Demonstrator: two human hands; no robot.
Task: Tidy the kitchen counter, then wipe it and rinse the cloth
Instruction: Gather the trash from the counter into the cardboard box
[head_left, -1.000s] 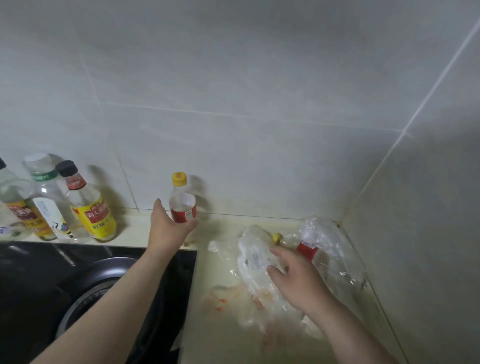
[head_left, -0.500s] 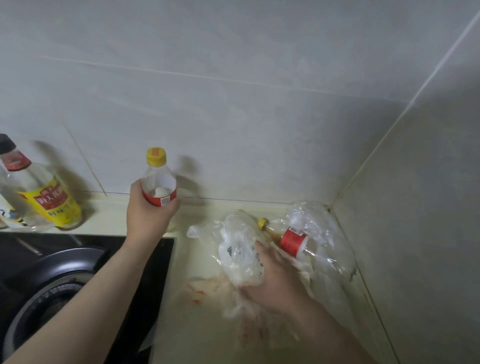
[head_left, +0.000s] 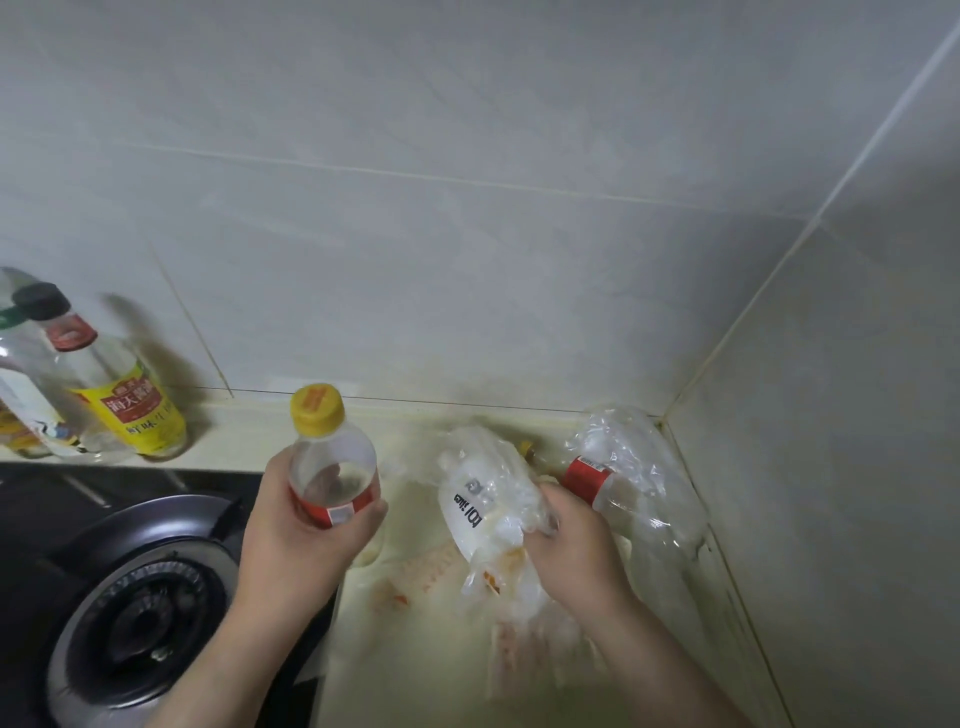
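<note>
left grip (head_left: 306, 540) curled round bottle (head_left: 332, 462), cap up, held off tabletop (head_left: 415, 670) | right grip (head_left: 576, 551) clutches bag (head_left: 483, 499) lying on tabletop, fingertips buried in plastic | second bottle (head_left: 587, 478) in corner, half veiled by film | sauce bottles (head_left: 140, 410) left, blurred, cut off

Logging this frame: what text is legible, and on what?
"海天酱油": yellow label of the black-capped clear bottle.
"鲜味生": same label, lower, partly blurred.
"101": crumpled clear plastic bag; further letters unclear.
Unreadable, blurred: small clear yellow-capped bottle, cap and label.
Unreadable, too small: red-labelled lying bottle.
</note>
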